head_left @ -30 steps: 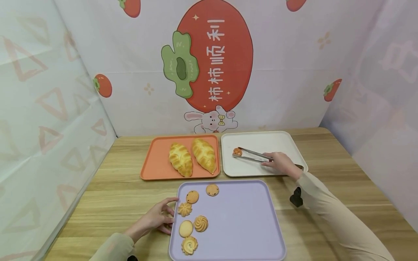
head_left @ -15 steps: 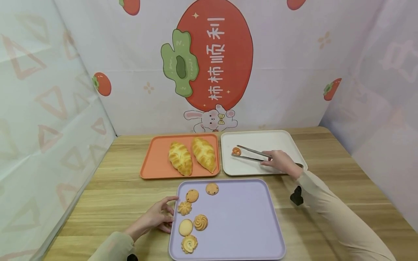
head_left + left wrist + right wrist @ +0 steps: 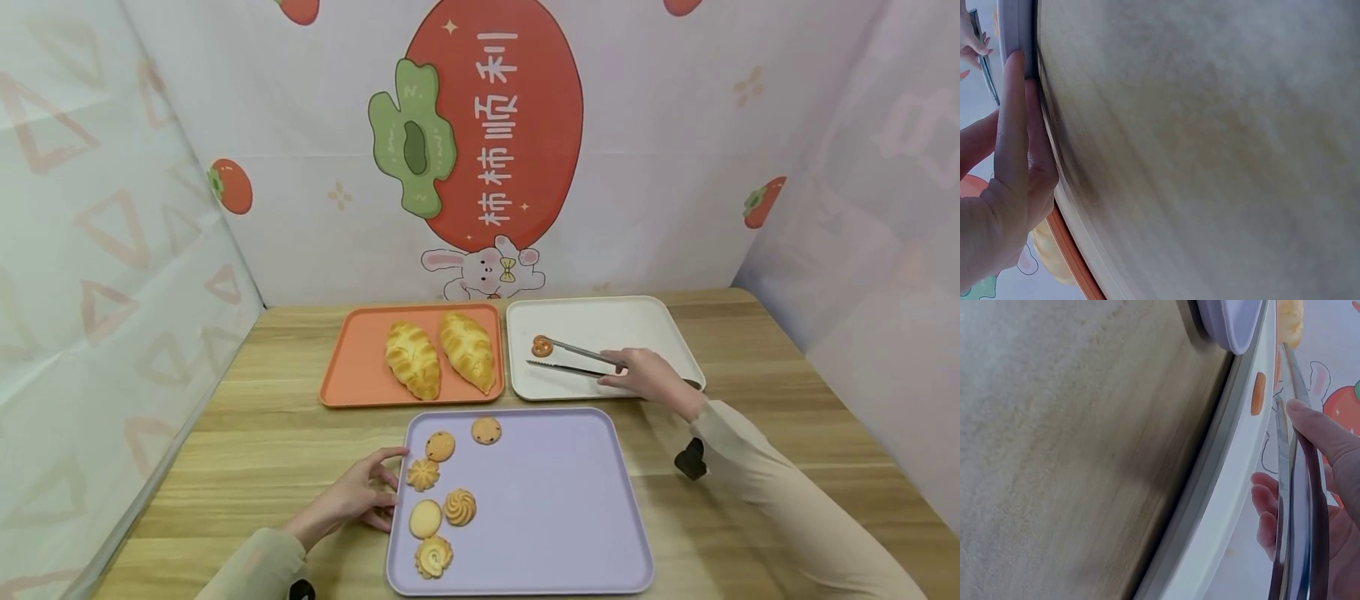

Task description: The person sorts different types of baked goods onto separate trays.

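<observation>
My right hand (image 3: pixel 647 375) holds metal tongs (image 3: pixel 588 354) over the white tray (image 3: pixel 675 354); the right wrist view shows the thumb (image 3: pixel 1313 422) along one arm of the tongs. Their tips stand spread. A small brown pretzel (image 3: pixel 542 347) lies near the tray's left side, the farther tip at its edge and the nearer tip apart from it. My left hand (image 3: pixel 352 493) rests against the left rim of the purple tray (image 3: pixel 555 508), its fingers (image 3: pixel 1015 119) touching the side. Several cookies, among them a swirled one (image 3: pixel 460 507), lie along that tray's left part.
An orange tray (image 3: pixel 348 367) with two croissant-shaped breads, one at its middle (image 3: pixel 412 360), stands left of the white tray. All trays stand on a wooden table (image 3: pixel 247 433). A printed cloth (image 3: pixel 637 208) hangs behind it.
The tongs have spread wider: their nearer tip has moved away from the pretzel, toward the tray's front. The left hand stays at the purple tray. The head view has shifted slightly.
</observation>
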Demonstrator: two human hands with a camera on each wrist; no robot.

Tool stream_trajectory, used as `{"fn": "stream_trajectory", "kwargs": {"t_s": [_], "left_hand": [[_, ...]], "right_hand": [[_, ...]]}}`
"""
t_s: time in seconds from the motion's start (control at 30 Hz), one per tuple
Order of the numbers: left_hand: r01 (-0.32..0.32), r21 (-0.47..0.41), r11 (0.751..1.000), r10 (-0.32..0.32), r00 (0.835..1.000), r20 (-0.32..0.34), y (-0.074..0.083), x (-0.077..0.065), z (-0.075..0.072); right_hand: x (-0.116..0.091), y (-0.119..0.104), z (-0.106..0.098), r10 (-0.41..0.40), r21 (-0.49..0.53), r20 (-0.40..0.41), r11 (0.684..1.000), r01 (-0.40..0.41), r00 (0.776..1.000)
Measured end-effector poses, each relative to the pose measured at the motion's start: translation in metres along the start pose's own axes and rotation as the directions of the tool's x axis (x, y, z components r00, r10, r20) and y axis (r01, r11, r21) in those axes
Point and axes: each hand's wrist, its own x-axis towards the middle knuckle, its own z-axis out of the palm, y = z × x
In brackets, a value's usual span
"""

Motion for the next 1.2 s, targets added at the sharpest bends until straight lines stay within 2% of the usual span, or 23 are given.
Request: {"fn": "stream_trajectory", "kwargs": {"t_s": [0.3, 0.83, 1.2], "left_hand": [[0.012, 0.000, 1.000, -0.012, 1.000, -0.010, -0.002, 0.001, 0.001], [0.005, 0.000, 1.000, -0.005, 1.000, -0.007, -0.003, 0.001, 0.002], [0.005, -0.004, 1.000, -0.005, 1.000, -0.004, -0.003, 0.001, 0.001]], "right_hand": [[-0.008, -0.012, -0.001, -0.015, -0.013, 0.002, 1.000, 0.015, 1.000], [-0.025, -0.038, 0.004, -0.119, -0.013, -0.040, 0.993, 0.119, 0.992], [-0.033, -0.055, 0.007, -0.143, 0.008, -0.002, 0.990, 0.143, 0.990]]}}
